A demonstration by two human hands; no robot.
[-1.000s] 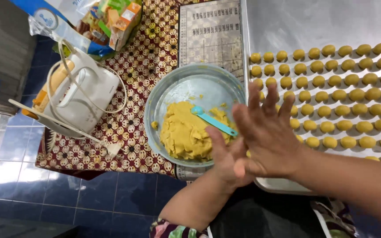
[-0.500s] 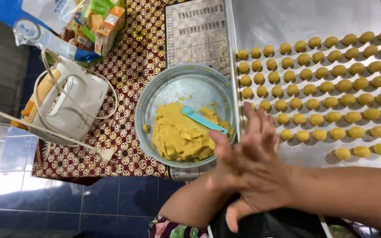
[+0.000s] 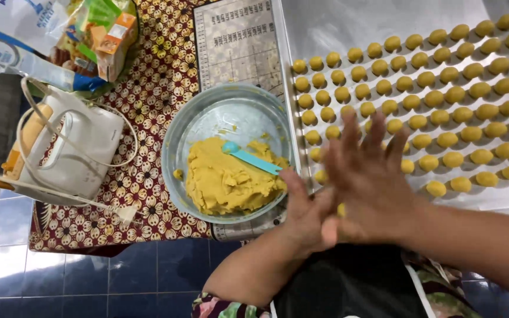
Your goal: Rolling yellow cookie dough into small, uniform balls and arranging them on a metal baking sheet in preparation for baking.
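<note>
My left hand [image 3: 301,215] and my right hand [image 3: 367,176] are pressed palm to palm over the near edge of a metal baking tray [image 3: 349,23]. A small piece of yellow dough [image 3: 341,209] shows between the palms. My right hand lies on top with its fingers spread flat. Just left of the hands stands a round glass bowl [image 3: 184,135] holding a mound of yellow dough [image 3: 225,182] with a teal spoon [image 3: 251,157] stuck in it. Several rows of small yellow dough balls [image 3: 443,94] fill the tray.
A white hand mixer [image 3: 75,153] with its cord lies at the left on a patterned brown cloth [image 3: 154,70]. Snack packets and a blue-white bag [image 3: 60,35] sit at the back left. A gridded sheet [image 3: 237,41] lies behind the bowl. Blue floor tiles [image 3: 89,282] show below.
My right hand has slid forward over the left palm, its fingers pointing away again after being pulled back half a second ago. The view has shifted slightly.
</note>
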